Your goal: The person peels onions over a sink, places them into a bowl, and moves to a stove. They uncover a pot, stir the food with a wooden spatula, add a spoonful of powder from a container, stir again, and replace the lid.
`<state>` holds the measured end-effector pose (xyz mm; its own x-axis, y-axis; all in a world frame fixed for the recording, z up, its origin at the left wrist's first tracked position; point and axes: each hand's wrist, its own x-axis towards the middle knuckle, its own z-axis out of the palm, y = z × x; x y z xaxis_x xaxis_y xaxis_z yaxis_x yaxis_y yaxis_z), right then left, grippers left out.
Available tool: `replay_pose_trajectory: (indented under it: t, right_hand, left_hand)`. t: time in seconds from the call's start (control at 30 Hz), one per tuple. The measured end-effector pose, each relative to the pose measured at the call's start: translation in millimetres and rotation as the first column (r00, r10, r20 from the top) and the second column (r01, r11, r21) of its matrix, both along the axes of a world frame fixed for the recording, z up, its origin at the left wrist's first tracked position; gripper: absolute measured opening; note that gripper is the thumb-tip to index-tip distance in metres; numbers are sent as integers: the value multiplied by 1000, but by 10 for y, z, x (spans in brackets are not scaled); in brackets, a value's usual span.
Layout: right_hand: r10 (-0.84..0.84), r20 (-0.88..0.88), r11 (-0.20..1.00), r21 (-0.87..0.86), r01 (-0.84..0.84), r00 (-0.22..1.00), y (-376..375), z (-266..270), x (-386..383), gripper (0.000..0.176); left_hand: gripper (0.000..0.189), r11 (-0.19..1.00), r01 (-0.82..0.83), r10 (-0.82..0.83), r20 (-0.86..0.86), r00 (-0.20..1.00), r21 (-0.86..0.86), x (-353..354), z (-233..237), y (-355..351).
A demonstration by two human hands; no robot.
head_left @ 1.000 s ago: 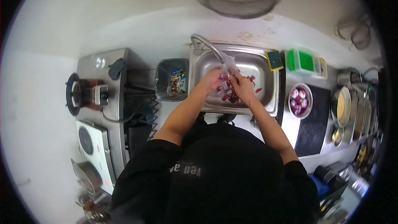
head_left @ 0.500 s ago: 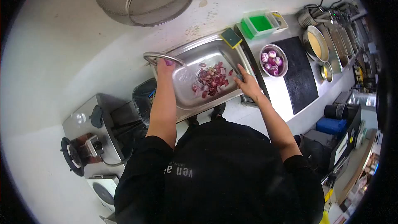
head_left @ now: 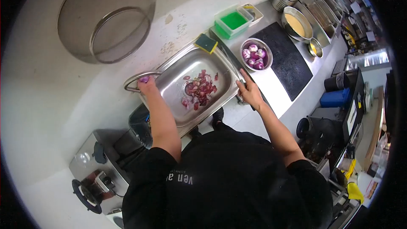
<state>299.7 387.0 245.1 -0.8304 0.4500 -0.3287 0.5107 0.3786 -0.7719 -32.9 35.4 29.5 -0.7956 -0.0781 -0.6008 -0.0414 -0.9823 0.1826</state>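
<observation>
My left hand [head_left: 147,86] is at the curved metal tap [head_left: 132,78] on the sink's left side, closed around a purple red onion [head_left: 145,79]. My right hand [head_left: 252,95] is over the sink's right edge, gripping what looks like a knife [head_left: 253,108]; a dark handle end shows below the palm, and the blade is hard to make out against the counter edge. In the metal sink [head_left: 171,74], red onion skins and scraps [head_left: 201,88] lie around the drain. Several peeled red onions [head_left: 254,54] fill a steel bowl [head_left: 268,62] right of the sink.
A green and yellow sponge [head_left: 206,43] rests on the sink's back corner. Behind the bowl is a tub of green liquid [head_left: 233,20]. A black mat [head_left: 290,61] covers part of the counter, beside a bowl of yellow mixture [head_left: 295,25]. A large sieve [head_left: 76,21] hangs on the wall.
The view has turned, so sink and counter appear further left. My left hand stays at the tap with the onion. My right hand has shifted from over the sink to its right edge.
</observation>
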Motion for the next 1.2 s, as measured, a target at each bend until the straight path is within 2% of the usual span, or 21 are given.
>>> replay_pose_trajectory:
  t: [0.1,0.17,0.27,0.3,0.33,0.43,0.47,0.5,0.53,0.57,0.6,0.63,0.67,0.73,0.77,0.83,0.87,0.93,1.07,1.13,1.2]
  right_hand:
    - [-149,-62,977,144,156,987,324,-71,194,71]
    - [-311,-106,937,134,323,945,578,-73,311,73]
    - [-447,-69,873,183,452,892,1096,-195,426,69]
    - [-483,-68,858,163,488,873,1192,-115,433,63]
    - [-489,-27,866,104,489,872,1343,-121,442,59]
    - [-514,14,853,119,509,858,1675,-311,339,61]
    - [-494,-21,846,217,487,869,1717,-362,273,63]
    - [-473,-48,829,313,463,880,1774,-443,236,65]
    - [-429,-134,806,390,446,893,1875,-640,204,70]
    - [-419,-132,804,407,434,899,1948,-741,165,73]
    - [-407,-131,801,424,422,904,1984,-800,119,77]
    - [-413,-122,800,425,424,902,1996,-798,80,77]
    - [-415,-121,809,405,427,902,1995,-762,30,80]
    - [-423,-117,819,376,434,899,2001,-723,-25,84]
    - [-420,-90,845,325,425,903,2011,-711,-36,86]
    - [-416,-73,865,277,419,906,2021,-730,-41,86]
    - [-411,-68,869,272,413,909,2020,-757,-36,86]
    - [-418,-106,872,233,431,902,1992,-816,-41,81]
    - [-439,-249,875,102,474,863,1977,-1086,-49,74]
    - [-432,-150,881,143,452,889,1962,-1028,-71,73]
    - [-425,-229,875,144,463,875,2011,-1269,-76,71]
  left_hand:
    - [26,997,-12,19,-97,995,77,18,25,-43]
    - [25,938,11,-14,-6,1000,-346,93,226,65]
    - [24,923,90,-73,59,996,-375,-158,66,-5]
    - [32,895,129,-93,105,990,-427,183,668,337]
    - [32,893,142,-107,104,989,-428,338,625,665]
    - [12,582,296,-387,63,920,-757,650,275,1413]
    - [8,441,314,-474,78,877,-841,830,199,1724]
    - [25,243,314,-504,157,849,-918,1228,612,2303]
    - [34,165,303,-683,113,722,-939,1619,1084,2737]
    - [28,44,52,-799,-4,602,-998,1749,1155,3043]
    - [27,63,-36,-893,-73,444,-997,1815,1111,3308]
    - [28,100,-263,-933,-182,310,-960,1833,1061,3569]
    - [27,27,-395,-966,-125,226,-918,1910,1382,3737]
    - [26,-8,-725,-991,-93,98,-688,1866,1367,4011]
    - [26,-9,-725,-992,-84,93,-689,1884,1374,4094]
    - [25,-167,-781,-983,46,175,-601,1931,1519,4234]
    - [25,-176,-779,-982,53,181,-602,1928,1483,4293]
    - [23,-266,-687,-962,230,146,-677,1890,1351,4389]
    - [13,-277,-632,-961,207,184,-723,1739,1176,4492]
    - [13,-298,-577,-955,237,180,-760,1592,1168,4384]
    - [10,38,-356,-983,-99,153,-934,1453,1189,4150]
